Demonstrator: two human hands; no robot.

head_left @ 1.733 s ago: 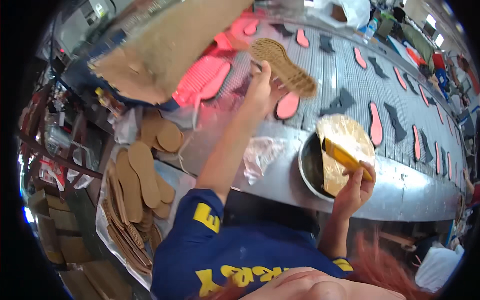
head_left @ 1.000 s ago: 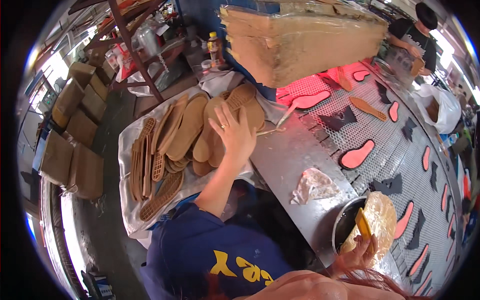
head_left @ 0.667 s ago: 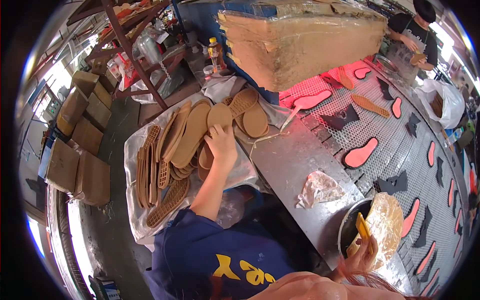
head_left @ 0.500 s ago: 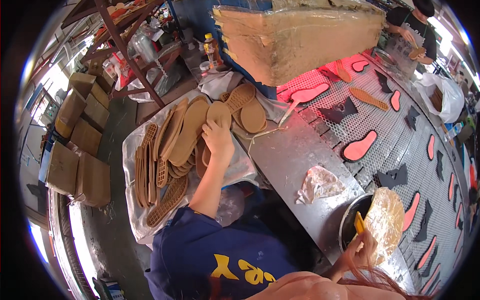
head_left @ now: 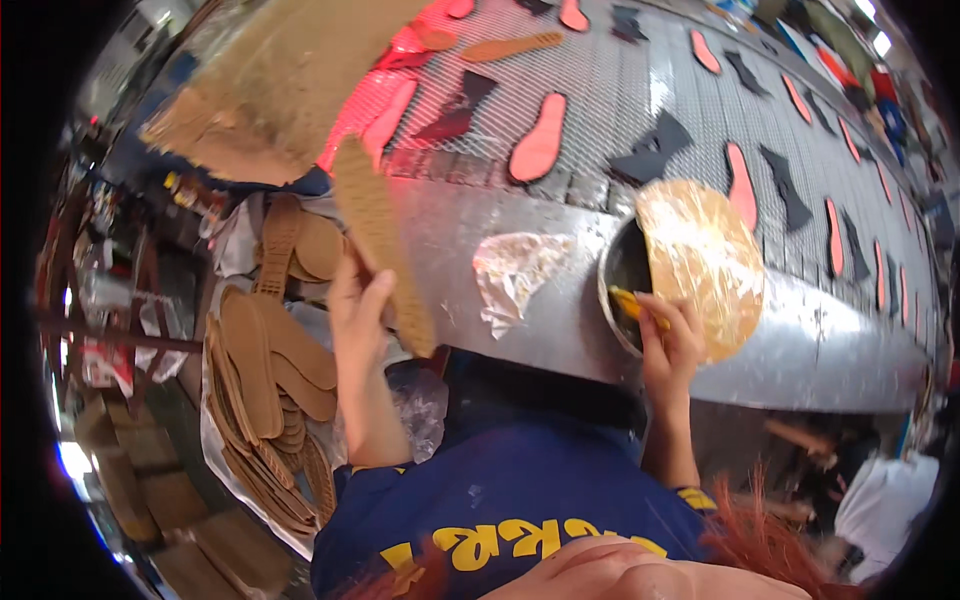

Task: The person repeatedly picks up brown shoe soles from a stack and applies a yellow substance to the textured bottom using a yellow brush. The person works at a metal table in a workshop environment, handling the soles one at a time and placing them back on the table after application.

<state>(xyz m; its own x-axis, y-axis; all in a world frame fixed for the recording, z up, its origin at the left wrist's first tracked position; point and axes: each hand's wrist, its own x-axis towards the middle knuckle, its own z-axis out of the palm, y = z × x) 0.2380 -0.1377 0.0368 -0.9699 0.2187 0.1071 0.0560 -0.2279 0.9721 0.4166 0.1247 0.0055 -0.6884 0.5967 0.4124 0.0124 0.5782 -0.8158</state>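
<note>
My left hand is closed around the edge of a tan shoe sole, holding it upright above the near edge of the metal table, patterned side showing. In my right hand is a slim yellow-handled tool, pinched between the fingers. Its far end reaches into a round metal pot and cannot be made out there. A round lid wrapped in clear film covers the pot's right part. More tan soles lie piled on a plastic-covered surface, left of my left hand.
A crumpled stained wrapper lies on the metal table. Beyond, a mesh conveyor carries pink insoles and black cut pieces. A big cardboard cover stands at the back left. Brown boxes sit at lower left.
My left hand has lifted a sole off the pile and brought it right, over the table edge. My right hand has lowered the yellow-handled tool into the pot. The view has turned right.
</note>
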